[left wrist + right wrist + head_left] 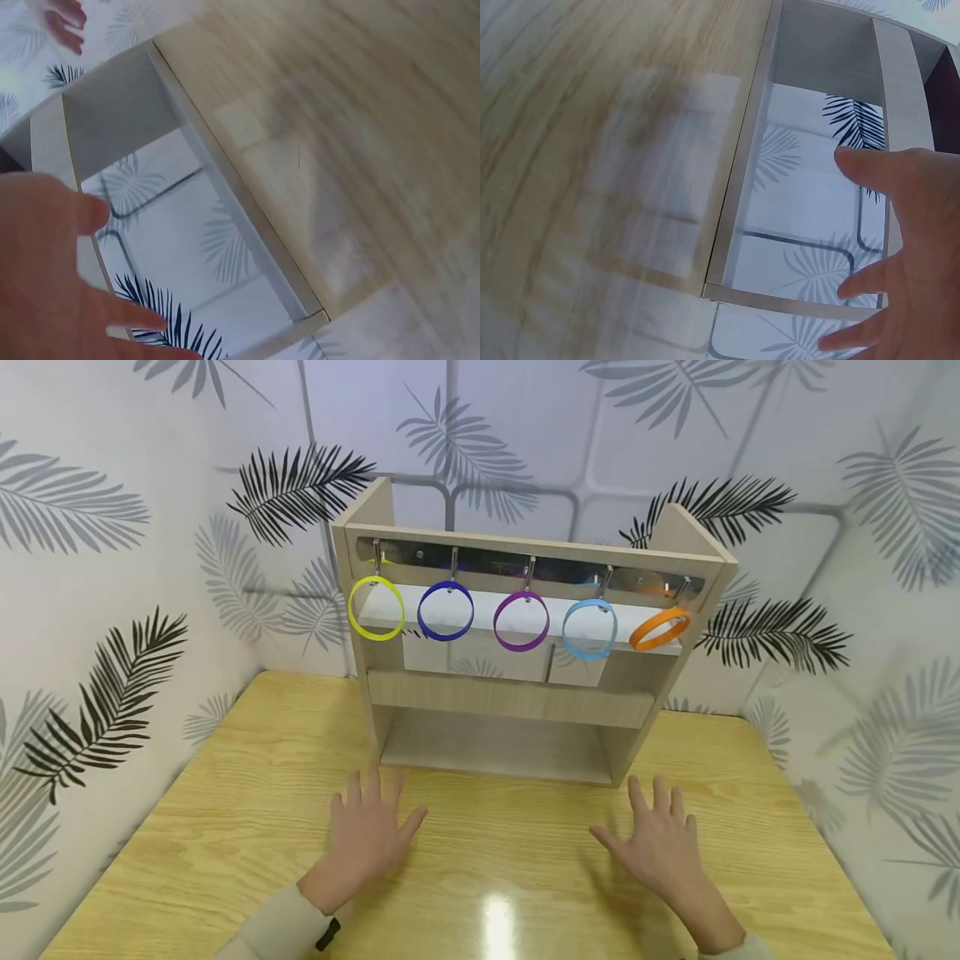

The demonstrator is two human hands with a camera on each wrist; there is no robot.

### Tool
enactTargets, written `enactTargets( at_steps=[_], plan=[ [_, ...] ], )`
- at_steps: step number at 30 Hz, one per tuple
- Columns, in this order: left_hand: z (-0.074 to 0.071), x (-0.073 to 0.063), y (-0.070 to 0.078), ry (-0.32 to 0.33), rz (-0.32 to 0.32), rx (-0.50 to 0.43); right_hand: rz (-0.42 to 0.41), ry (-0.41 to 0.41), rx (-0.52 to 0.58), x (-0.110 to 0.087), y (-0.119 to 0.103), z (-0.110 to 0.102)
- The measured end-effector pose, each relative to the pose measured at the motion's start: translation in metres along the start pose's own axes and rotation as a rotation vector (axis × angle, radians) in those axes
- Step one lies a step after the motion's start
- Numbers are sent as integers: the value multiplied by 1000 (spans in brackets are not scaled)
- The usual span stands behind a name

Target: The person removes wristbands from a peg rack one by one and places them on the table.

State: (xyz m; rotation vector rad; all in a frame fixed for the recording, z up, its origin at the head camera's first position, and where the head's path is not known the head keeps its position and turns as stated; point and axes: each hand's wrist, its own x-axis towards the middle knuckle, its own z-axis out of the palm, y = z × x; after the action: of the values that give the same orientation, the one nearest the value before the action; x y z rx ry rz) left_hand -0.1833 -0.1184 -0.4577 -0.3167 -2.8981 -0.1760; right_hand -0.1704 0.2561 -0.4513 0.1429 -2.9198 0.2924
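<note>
My left hand (369,831) is held over the table at the front left of a small wooden rack, fingers spread, holding nothing. On the other side, my right hand (662,843) hovers near the rack's front right corner, also spread and holding nothing. Along the rack's top rail, wristbands hang from metal hooks: a yellow wristband (350,610), a dark blue wristband (420,620), a purple wristband (497,631), a light blue wristband (565,631) and, at the right end, an orange wristband (660,642) that hangs tilted. Both wrist views show the rack's lower opening beyond the fingers.
The wooden rack (510,697) stands upright at the back of the wood-grain table (495,852). A metal hook strip (487,560) runs across its top front. Leaf-patterned walls (97,568) close in behind and at both sides.
</note>
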Motion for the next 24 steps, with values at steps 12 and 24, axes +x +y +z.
enactTargets(
  at_steps=[12,24],
  plan=[
    [-34,44,-32,195,-145,-135,-37,27,234,6,-11,5],
    [-70,90,-49,226,-234,-293,-130,108,328,13,-30,4]
  ],
)
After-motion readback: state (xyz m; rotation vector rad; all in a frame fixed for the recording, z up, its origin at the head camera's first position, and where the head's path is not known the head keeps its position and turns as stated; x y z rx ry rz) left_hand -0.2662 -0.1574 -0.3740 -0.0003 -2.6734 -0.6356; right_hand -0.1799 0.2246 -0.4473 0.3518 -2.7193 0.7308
